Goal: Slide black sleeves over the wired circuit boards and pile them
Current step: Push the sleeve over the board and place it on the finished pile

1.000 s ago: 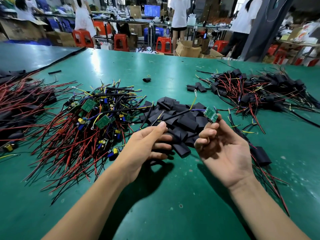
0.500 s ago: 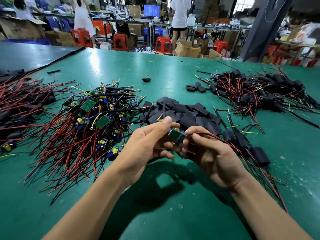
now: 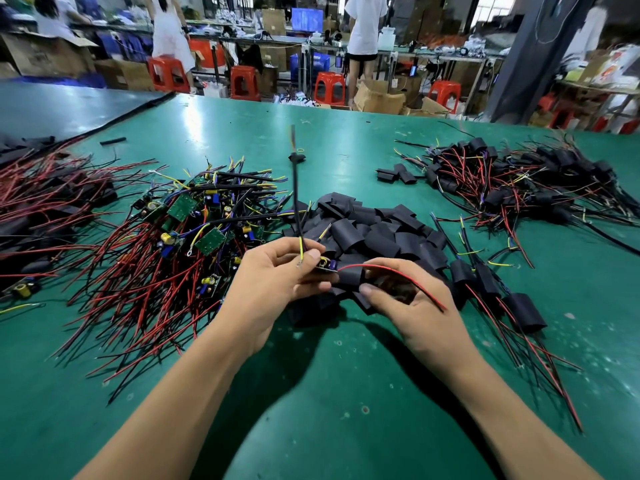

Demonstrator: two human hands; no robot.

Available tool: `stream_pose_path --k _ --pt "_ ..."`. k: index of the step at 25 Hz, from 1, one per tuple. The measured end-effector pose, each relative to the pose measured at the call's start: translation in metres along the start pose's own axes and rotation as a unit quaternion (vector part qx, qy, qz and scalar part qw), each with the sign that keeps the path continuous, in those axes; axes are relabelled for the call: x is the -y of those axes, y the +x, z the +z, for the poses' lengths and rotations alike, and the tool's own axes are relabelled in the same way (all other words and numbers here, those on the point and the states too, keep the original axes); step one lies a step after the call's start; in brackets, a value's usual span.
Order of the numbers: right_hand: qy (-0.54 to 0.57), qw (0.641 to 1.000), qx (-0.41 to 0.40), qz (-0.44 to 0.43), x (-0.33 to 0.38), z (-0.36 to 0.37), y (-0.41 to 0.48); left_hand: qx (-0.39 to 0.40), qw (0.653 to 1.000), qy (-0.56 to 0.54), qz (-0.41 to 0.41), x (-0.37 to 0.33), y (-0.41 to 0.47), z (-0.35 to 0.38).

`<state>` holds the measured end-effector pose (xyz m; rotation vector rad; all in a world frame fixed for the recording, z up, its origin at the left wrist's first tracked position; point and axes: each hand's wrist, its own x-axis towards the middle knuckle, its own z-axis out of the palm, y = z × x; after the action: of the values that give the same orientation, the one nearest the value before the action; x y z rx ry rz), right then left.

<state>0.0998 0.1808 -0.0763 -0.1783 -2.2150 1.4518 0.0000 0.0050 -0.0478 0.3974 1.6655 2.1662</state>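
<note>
Green tabletop (image 3: 346,393), head view; clock directions taken from the hands at centre.

Item 1, left hand (image 3: 273,282): fingers curled, thumb and forefinger pinching a small circuit board (image 3: 327,264) at its left end. Board carries a yellow component and a blue one. A black cable (image 3: 295,202) with a yellow lead rises from the pinch toward 12 o'clock, standing clear of the tabletop.

Item 2, right hand (image 3: 412,306): thumb and fingers closed around a black sleeve (image 3: 349,277), its open end facing the board and touching it. Whether the board has entered the sleeve cannot be told. A red wire (image 3: 391,271) runs from the board across the right hand toward 4 o'clock.

Item 3, heap of loose black sleeves (image 3: 374,226): at 12 to 1 o'clock, just behind both hands.

Item 4, heap of bare wired boards (image 3: 194,237): at 10 o'clock, green boards with red, black, yellow and blue leads, red wires fanning toward 8 o'clock.

Item 5, sleeved units (image 3: 519,306): a row at 3 o'clock, just beside the right hand, red and black leads trailing toward 5 o'clock.

Item 6, large pile of sleeved units (image 3: 519,181): at 2 o'clock, well apart from the hands.

Item 7, further red-wired pile (image 3: 41,209): at 9 o'clock, at the left edge.

Item 8, red stools (image 3: 244,81) and cardboard boxes (image 3: 377,97): beyond the far edge at 12 o'clock, with people standing at benches.
</note>
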Motion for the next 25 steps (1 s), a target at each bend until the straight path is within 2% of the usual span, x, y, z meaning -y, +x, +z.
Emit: stream_pose_path --k 3,7,11,13,15,20,25 --pt "-0.226 0.969 -0.025 -0.094 -0.0061 0.0049 -0.0004 -0.045 0.998 -0.015 0.033 -0.0002 0.004 -0.0039" --pt "-0.334 0.937 0.027 -0.1 -0.0105 0.0071 0.0019 -0.071 0.996 -0.033 0.046 -0.0015 0.007 -0.0065" --pt "-0.338 0.934 -0.012 -0.112 -0.011 0.0088 0.0038 -0.079 0.995 -0.044 0.034 -0.0028 0.0077 -0.0056" --pt "-0.311 0.944 -0.038 -0.105 -0.0097 0.0079 0.004 -0.076 0.995 -0.056 0.027 -0.0024 0.0073 -0.0053" --pt "-0.283 0.955 -0.028 -0.079 -0.0099 0.0063 0.0047 -0.073 0.995 -0.068 0.024 -0.0026 0.0068 -0.0043" --pt "-0.29 0.953 0.024 -0.083 -0.0115 0.0073 0.0041 -0.083 0.992 -0.094 0.021 -0.0036 0.0074 -0.003" --pt "-0.312 0.946 0.011 -0.086 -0.0092 0.0054 0.0041 -0.085 0.99 -0.113 0.019 -0.0018 0.0087 -0.0034"
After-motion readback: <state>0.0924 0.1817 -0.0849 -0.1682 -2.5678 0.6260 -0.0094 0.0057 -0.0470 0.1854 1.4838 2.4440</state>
